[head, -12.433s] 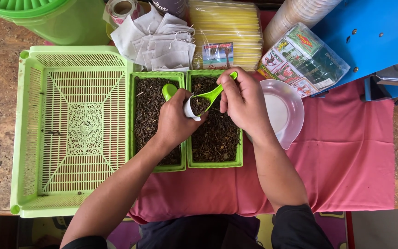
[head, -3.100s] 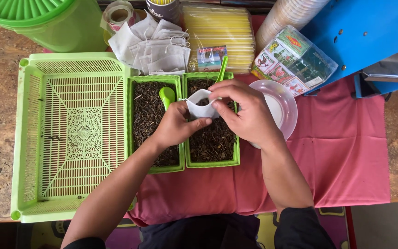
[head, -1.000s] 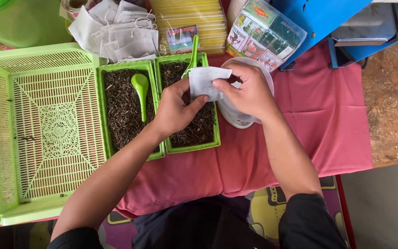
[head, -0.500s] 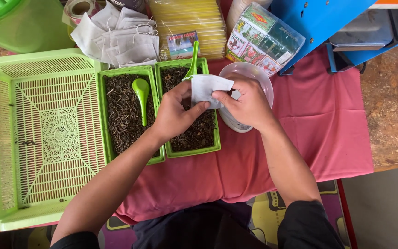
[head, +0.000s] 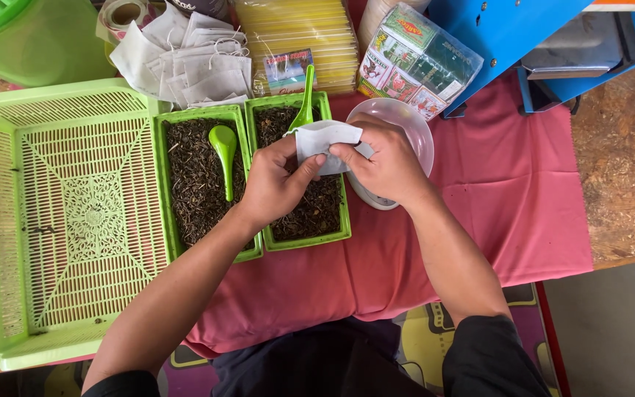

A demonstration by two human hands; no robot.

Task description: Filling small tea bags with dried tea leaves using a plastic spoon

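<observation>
Hands meet over 2 small green trays. We pinch a small white filter bag (head: pixel 323 141) between both: our left hand (head: pixel 273 184) grips its left edge with thumb and fingers, our right hand (head: pixel 384 158) pinches its right side, fingers pressed together. The bag hangs just above the right-hand tray of dry tea leaves (head: pixel 310 213), near the far edge of the pink cloth (head: pixel 523 213). A green spoon (head: pixel 304 103) stands in that tray at its far end. A second green spoon (head: pixel 223 151) lies in the left-hand tray of leaves (head: pixel 189 184). We judge the step in hand to be closing the bag's mouth; next calls for a firm, even pull without spilling. Beyond, at the far edge, sits a heap of empty white bags (head: pixel 192 62); a clear bowl (head: pixel 413 125) lies under our right hand; a large green basket tray (head: pixel 60 213) fills the left side.
</observation>
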